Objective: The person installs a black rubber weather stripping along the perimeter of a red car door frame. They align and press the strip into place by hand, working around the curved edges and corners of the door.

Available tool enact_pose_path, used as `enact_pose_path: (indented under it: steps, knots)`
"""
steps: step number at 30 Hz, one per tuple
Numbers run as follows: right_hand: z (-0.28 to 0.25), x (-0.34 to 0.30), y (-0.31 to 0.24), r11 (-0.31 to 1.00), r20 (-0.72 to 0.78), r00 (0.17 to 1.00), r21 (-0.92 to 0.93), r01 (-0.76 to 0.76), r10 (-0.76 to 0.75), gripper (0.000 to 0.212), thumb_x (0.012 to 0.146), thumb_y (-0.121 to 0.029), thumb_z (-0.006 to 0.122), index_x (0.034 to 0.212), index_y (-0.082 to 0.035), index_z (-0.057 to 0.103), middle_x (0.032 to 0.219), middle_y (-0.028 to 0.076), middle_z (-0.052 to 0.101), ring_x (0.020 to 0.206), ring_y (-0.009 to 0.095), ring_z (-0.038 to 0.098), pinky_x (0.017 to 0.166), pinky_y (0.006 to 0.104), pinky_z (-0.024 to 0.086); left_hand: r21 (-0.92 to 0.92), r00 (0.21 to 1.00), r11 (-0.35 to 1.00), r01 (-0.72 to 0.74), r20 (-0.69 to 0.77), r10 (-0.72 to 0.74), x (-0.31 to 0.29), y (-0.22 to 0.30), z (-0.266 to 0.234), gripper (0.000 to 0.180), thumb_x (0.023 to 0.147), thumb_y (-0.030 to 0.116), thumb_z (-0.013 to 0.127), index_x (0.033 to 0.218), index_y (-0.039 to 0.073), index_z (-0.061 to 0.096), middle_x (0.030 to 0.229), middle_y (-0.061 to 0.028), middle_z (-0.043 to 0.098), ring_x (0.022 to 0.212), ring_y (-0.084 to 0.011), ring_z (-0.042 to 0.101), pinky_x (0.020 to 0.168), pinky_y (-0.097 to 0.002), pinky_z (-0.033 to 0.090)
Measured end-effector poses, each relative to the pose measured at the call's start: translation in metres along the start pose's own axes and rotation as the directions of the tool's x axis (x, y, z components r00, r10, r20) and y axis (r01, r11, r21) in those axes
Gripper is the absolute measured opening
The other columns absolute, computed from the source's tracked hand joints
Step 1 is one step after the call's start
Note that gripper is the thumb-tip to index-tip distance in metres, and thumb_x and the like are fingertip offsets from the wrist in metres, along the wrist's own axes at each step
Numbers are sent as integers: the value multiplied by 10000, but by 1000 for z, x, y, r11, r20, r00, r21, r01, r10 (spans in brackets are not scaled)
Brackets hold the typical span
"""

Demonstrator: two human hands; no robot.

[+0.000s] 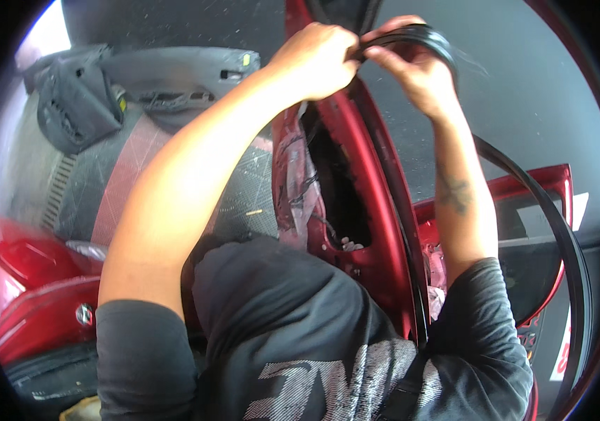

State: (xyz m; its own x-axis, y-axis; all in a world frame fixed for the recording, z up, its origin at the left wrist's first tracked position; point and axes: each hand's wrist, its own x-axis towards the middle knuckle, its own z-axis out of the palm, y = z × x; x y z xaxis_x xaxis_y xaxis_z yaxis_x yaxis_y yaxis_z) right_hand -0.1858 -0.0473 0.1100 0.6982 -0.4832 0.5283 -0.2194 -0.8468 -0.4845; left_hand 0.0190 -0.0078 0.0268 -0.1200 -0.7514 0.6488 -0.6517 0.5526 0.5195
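A long black rubber seal strip (549,203) loops over my right hand, passes behind my right forearm and curves down the right side. My left hand (317,62) is closed around the strip's end part, at the upper part of a red car door's edge. My right hand (419,74) pinches the strip between thumb and fingers, just right of my left hand. The red car door (367,203) stands on edge in front of me, with an opening in its inner panel and torn film hanging beside it. My left fingertips are partly hidden.
Dark grey plastic trim panels (174,70) lie on the floor at the upper left, near a slotted drain grate (61,189). A glossy red car body part (40,302) is at the lower left. Another red door with a window (524,210) stands at the right.
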Motion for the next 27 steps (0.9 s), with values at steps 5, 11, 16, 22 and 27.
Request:
enact_pose_path:
  steps: [5, 11, 16, 22, 27]
  knots:
    - [-6, -16, 12, 885, -44, 975, -410, -218, 219, 300, 962, -224, 817, 1141, 9, 756, 966, 99, 782, 871, 181, 729, 816, 347, 590, 172, 996, 985, 29, 73, -42, 11, 27, -3, 335, 986, 310, 666, 1024, -11, 752, 928, -273, 762, 912, -478, 757, 844, -564, 599]
    - [-2, -5, 6, 827, -20, 981, -535, -172, 190, 307, 968, -272, 759, 1072, 17, 753, 891, 209, 773, 812, 354, 771, 769, 443, 600, 234, 966, 962, 138, 182, -183, 21, 40, -10, 395, 1035, 341, 619, 991, -30, 747, 947, -301, 760, 941, -491, 757, 869, -584, 594]
    - [2, 2, 11, 798, 41, 993, -600, -67, 114, 279, 989, -258, 741, 1030, 17, 716, 857, 261, 728, 794, 459, 728, 725, 504, 578, 199, 983, 965, 172, 31, -182, 8, 21, 20, 384, 1076, 296, 572, 967, -30, 744, 913, -316, 750, 917, -514, 745, 858, -608, 586]
    - [7, -15, 41, 789, 15, 996, -609, 82, -92, 223, 1025, -216, 735, 1029, 2, 688, 894, 257, 714, 811, 442, 738, 704, 485, 566, 223, 994, 969, 103, -53, -93, -1, 17, 43, 371, 1051, 292, 553, 957, -5, 754, 900, -268, 773, 860, -476, 767, 814, -583, 611]
    - [7, -13, 38, 826, 8, 999, -563, 40, -43, 304, 1061, -283, 717, 1178, -3, 742, 954, 216, 767, 809, 331, 745, 756, 407, 594, 278, 992, 953, 121, 10, -129, -5, 24, 30, 348, 1005, 309, 610, 914, 35, 803, 871, -227, 791, 830, -423, 797, 789, -541, 638]
